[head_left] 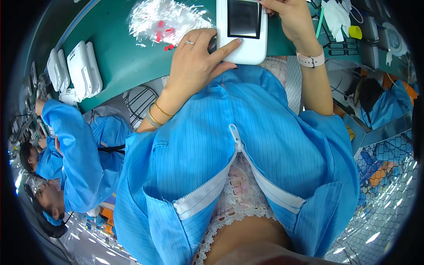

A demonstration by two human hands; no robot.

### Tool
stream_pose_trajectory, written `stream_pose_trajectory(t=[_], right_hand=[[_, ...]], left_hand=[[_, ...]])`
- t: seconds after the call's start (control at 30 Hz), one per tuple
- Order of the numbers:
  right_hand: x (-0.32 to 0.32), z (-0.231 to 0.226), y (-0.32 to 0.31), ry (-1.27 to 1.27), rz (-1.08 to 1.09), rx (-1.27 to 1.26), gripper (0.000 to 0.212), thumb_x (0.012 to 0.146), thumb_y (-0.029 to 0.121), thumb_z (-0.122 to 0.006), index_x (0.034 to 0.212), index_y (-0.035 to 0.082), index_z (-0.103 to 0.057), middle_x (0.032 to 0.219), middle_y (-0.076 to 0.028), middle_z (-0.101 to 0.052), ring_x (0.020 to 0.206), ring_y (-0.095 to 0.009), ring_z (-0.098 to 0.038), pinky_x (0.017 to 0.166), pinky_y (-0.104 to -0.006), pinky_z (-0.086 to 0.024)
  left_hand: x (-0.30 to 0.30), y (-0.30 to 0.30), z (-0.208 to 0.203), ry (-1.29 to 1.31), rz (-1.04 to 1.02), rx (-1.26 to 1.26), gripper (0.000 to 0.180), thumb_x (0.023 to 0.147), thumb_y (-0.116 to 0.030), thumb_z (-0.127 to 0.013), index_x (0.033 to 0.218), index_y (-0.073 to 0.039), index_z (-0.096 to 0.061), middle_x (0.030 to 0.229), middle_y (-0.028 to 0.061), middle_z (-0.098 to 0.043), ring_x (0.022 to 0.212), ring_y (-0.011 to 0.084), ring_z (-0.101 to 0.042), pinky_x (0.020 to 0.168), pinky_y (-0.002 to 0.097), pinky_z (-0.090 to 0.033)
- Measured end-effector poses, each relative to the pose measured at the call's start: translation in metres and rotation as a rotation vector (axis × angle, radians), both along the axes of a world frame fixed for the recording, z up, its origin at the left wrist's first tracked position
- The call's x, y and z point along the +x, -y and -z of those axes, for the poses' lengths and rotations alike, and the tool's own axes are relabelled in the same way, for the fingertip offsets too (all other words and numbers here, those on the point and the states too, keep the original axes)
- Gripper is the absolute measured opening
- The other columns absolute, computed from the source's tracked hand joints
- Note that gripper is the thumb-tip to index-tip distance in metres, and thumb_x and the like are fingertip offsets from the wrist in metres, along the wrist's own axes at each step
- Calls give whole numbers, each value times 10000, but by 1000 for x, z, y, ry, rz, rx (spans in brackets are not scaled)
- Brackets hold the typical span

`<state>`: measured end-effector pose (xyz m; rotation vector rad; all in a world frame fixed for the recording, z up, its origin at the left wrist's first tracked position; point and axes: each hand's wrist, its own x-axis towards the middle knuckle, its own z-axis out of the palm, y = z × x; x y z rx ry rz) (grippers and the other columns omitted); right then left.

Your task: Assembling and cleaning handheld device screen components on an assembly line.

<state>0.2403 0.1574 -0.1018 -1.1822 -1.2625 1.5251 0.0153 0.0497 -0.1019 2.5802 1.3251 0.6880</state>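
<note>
A white device with a dark rectangular screen (244, 52) sits at the near edge of the bench, its top cut off by the picture's upper edge. My left hand (194, 59) grips its lower left side, with one finger across the white front below the screen and the thumb by the lower edge. At the screen's upper right, my right hand (291, 20) has its fingertips pinched together. What they hold, if anything, is too small to make out. The dark border along the screen's right side looks slightly askew.
Left of the device, a clear plastic bag of white pieces (165, 20) lies on the green bench (119, 57) by small red tabs (169, 47). White devices (84, 70) stand farther left. Black frames (344, 47), a yellow roll (355, 32) and white gloves (335, 20) lie right. Co-workers (84, 150) sit left.
</note>
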Motion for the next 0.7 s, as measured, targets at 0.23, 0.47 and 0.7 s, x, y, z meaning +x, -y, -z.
stream_pose_trajectory(t=[0.23,0.47,0.7], right_hand=[[-9,8,7,-16,96,25,34,834,-11,-619,800,-7,-615,699,-19,-605,609,-83,-529,575,-193,-418],[-12,20,14,252,164,381,74,833,-39,-611,799,27,-612,811,-18,-580,741,-98,-569,655,-205,-457],[-12,9,22,-65,82,118,83,826,-60,-605,820,22,-598,825,-24,-598,744,-93,-563,679,-203,-447]], left_hand=[[9,-1,-1,-123,-55,-47,559,703,-405,-687,1242,-305,-581,1058,93,-506,1016,274,-485,833,387,-430],[11,5,11,-45,-55,-28,569,717,-345,-706,1265,-283,-566,1139,137,-493,1069,319,-452,912,427,-384],[7,15,17,215,-12,-80,623,724,-230,-734,1312,-234,-527,1255,169,-436,1116,358,-421,950,455,-362]])
